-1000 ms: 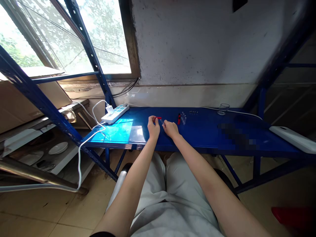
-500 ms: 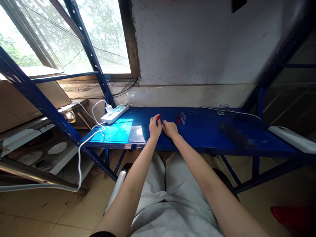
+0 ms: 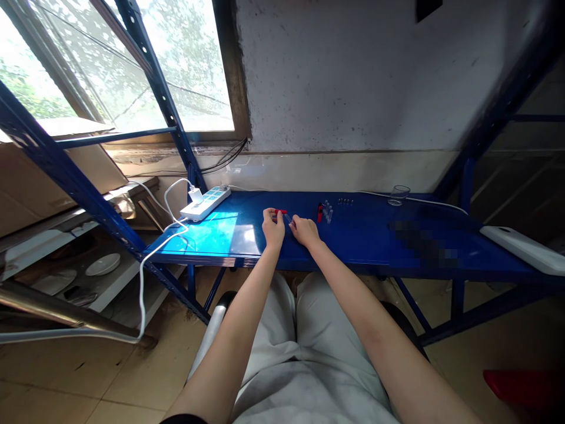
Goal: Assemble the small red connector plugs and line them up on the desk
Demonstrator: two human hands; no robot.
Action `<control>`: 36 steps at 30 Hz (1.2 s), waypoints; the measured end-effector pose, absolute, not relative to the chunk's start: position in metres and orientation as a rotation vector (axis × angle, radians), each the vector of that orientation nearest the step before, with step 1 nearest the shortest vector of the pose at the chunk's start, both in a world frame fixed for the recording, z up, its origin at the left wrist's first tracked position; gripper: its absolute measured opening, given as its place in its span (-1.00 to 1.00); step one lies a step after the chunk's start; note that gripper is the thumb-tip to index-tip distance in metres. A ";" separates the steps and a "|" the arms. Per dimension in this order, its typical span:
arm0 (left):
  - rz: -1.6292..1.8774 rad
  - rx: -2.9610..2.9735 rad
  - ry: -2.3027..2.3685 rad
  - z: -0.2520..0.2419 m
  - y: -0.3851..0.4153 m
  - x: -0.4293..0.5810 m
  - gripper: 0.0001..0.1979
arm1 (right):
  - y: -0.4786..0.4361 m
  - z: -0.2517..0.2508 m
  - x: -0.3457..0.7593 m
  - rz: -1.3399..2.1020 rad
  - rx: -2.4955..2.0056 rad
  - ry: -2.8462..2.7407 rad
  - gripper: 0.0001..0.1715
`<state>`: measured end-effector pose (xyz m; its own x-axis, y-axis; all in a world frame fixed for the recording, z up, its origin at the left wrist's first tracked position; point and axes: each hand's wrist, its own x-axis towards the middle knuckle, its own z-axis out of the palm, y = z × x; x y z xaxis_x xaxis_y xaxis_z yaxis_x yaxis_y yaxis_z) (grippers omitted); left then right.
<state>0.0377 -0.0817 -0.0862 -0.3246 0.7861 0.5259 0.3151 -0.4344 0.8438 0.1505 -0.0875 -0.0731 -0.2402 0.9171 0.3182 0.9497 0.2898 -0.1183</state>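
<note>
Both my hands rest on the blue shelf [image 3: 353,247] near its middle. My left hand [image 3: 273,227] pinches a small red piece [image 3: 281,211], closed fingers around it. My right hand [image 3: 303,229] is closed on a small clear tube [image 3: 288,218] that points toward the red piece. Just right of my hands stand another red piece [image 3: 319,212] and a cluster of small clear vials [image 3: 327,211]. A row of tiny dark parts [image 3: 345,201] lies behind them.
A white power strip [image 3: 205,203] with a plugged charger and white cable sits at the shelf's left end. A glass cup [image 3: 399,195] stands at the back right, a white object [image 3: 523,249] at the far right. Blue rack posts flank the shelf; plates sit low left.
My left hand tilted the red piece upright against the tube half a second ago; now the piece lies sideways again and the two hands are slightly apart.
</note>
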 end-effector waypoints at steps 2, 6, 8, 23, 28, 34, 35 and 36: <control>1.810 1.515 1.399 -0.086 -0.081 0.037 -0.84 | -0.088 -0.073 0.150 -0.137 -1.693 -2.239 -0.78; 1.815 1.398 1.364 -0.085 -0.080 0.036 -0.91 | -0.088 -0.073 0.150 -0.129 -1.706 -2.223 -0.79; 1.815 1.353 1.355 -0.085 -0.079 0.036 -0.95 | -0.087 -0.073 0.150 -0.125 -1.711 -2.217 -0.79; 1.799 1.345 1.383 -0.092 -0.072 0.035 -0.96 | -0.084 -0.078 0.150 -0.145 -1.682 -2.224 -0.80; 1.806 1.334 1.386 -0.089 -0.074 0.035 -0.94 | -0.085 -0.077 0.150 -0.120 -1.766 -2.187 -0.79; 1.783 1.368 1.388 -0.091 -0.074 0.034 -0.92 | -0.084 -0.077 0.149 -0.138 -1.763 -2.190 -0.80; 1.785 1.384 1.392 -0.091 -0.074 0.034 -0.91 | -0.084 -0.078 0.149 -0.143 -1.755 -2.192 -0.80; 1.787 1.401 1.394 -0.091 -0.074 0.034 -0.90 | -0.084 -0.078 0.149 -0.147 -1.748 -2.193 -0.80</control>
